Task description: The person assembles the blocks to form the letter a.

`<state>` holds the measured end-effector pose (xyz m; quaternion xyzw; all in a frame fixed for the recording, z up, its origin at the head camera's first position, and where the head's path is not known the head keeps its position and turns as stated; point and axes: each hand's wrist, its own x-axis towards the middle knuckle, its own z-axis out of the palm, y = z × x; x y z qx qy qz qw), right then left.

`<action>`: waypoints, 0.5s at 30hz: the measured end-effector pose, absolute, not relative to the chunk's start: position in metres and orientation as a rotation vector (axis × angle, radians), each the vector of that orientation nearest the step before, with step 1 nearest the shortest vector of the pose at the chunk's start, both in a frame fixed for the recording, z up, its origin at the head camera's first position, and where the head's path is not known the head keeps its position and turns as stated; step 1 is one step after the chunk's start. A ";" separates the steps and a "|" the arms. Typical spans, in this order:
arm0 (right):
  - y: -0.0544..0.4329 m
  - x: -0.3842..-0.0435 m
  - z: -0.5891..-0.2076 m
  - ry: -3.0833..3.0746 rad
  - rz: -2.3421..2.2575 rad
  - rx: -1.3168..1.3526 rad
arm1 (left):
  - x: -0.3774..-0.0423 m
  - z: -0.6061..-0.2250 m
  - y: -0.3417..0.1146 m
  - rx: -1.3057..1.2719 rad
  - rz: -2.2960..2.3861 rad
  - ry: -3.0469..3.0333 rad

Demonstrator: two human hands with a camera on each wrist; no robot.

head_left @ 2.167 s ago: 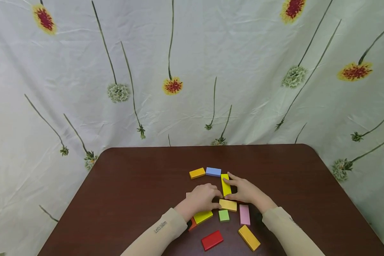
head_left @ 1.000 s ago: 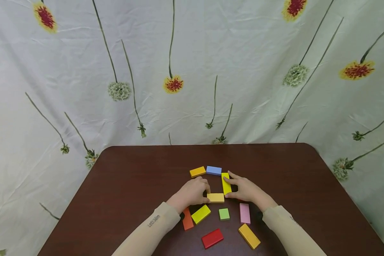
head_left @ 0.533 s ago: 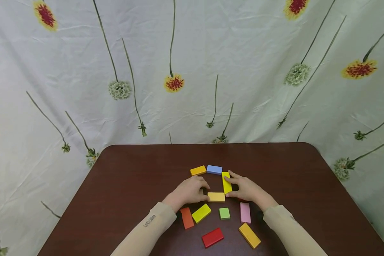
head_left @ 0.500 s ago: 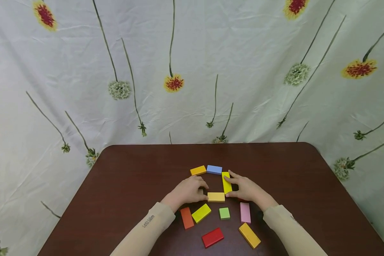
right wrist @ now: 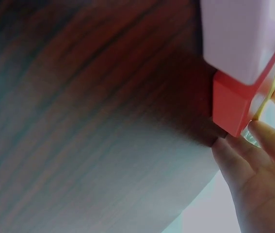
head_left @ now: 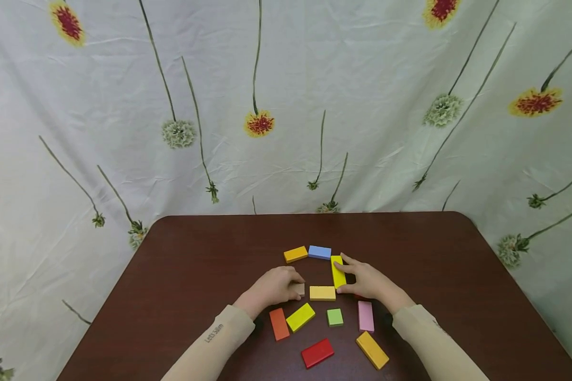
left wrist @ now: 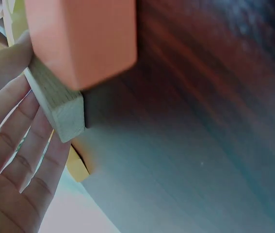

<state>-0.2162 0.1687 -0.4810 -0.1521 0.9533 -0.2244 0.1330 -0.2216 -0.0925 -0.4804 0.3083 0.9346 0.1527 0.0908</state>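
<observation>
Left hand [head_left: 270,288] pinches a wooden block [head_left: 300,289]; at its two o'clock, right hand [head_left: 372,280], fingers spread, seemingly grips a yellow block [head_left: 338,278].

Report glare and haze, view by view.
Head: fairly even light, faint sheen on the near side of the table; left wrist: bluish haze over the table below the orange block; right wrist: background beside the right hand washed out to white.

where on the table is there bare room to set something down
Bare table lies left of the left hand, right of the right hand and beyond the blue block. It is crowded around the cream block, with the wooden block and green block close by.
</observation>
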 end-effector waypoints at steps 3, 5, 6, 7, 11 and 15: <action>0.169 -0.216 -0.481 2.769 -0.654 -0.445 | -0.220 -0.481 -0.090 0.935 0.471 2.772; 0.169 -0.217 -0.482 2.773 -0.650 -0.452 | -0.219 -0.483 -0.089 0.948 0.479 2.771; 0.169 -0.217 -0.482 2.774 -0.649 -0.454 | -0.219 -0.483 -0.088 0.953 0.482 2.770; 0.170 -0.217 -0.483 2.774 -0.649 -0.455 | -0.218 -0.483 -0.088 0.957 0.486 2.768; 0.170 -0.217 -0.483 2.770 -0.649 -0.453 | -0.217 -0.485 -0.086 0.965 0.500 2.763; 0.169 -0.217 -0.482 2.768 -0.643 -0.447 | -0.217 -0.486 -0.085 0.979 0.507 2.760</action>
